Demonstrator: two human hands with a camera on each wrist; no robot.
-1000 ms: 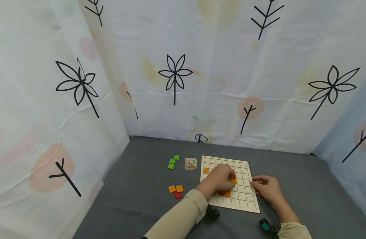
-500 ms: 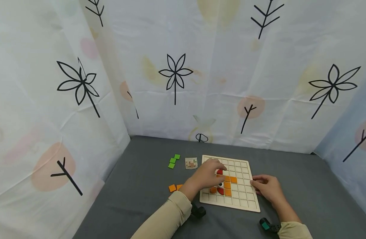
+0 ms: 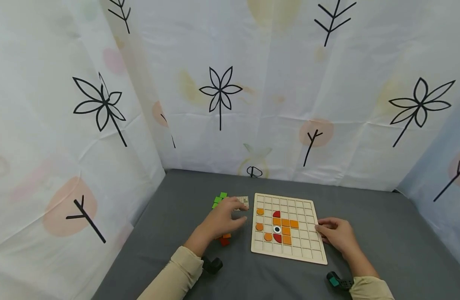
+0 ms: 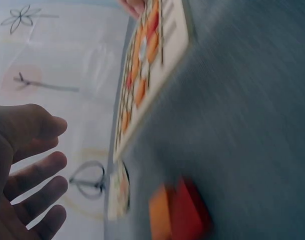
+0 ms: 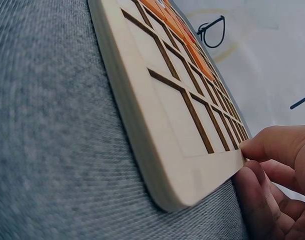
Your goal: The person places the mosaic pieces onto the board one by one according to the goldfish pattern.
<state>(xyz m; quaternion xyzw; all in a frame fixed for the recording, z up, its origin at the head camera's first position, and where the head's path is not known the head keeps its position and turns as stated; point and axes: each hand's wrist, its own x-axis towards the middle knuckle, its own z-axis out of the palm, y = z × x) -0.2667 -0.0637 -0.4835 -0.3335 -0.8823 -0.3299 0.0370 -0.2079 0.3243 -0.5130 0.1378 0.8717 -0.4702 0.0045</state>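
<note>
A pale wooden grid board (image 3: 306,248) lies on the grey table, bearing orange square tiles (image 3: 286,231), orange round pieces (image 3: 260,211), red quarter-round pieces (image 3: 277,238) and a white eye piece (image 3: 277,229). My right hand (image 3: 336,235) holds the board's right edge; in the right wrist view the thumb (image 5: 275,145) presses the rim from above. Left of the board, my left hand (image 3: 222,218) hovers with fingers apart and nothing in them. Under it, partly hidden, are a loose red tile (image 3: 224,241) and an orange tile (image 4: 161,212), blurred in the left wrist view.
Several green square tiles (image 3: 218,200) lie behind the left hand. A small patterned card (image 3: 245,201) beside them is partly covered by its fingers. Patterned white cloth (image 3: 267,137) walls in the back and sides of the table.
My left hand has left the board's orange tiles and swung left, off the board and over the loose tiles. The right hand has stayed at the board's edge.
</note>
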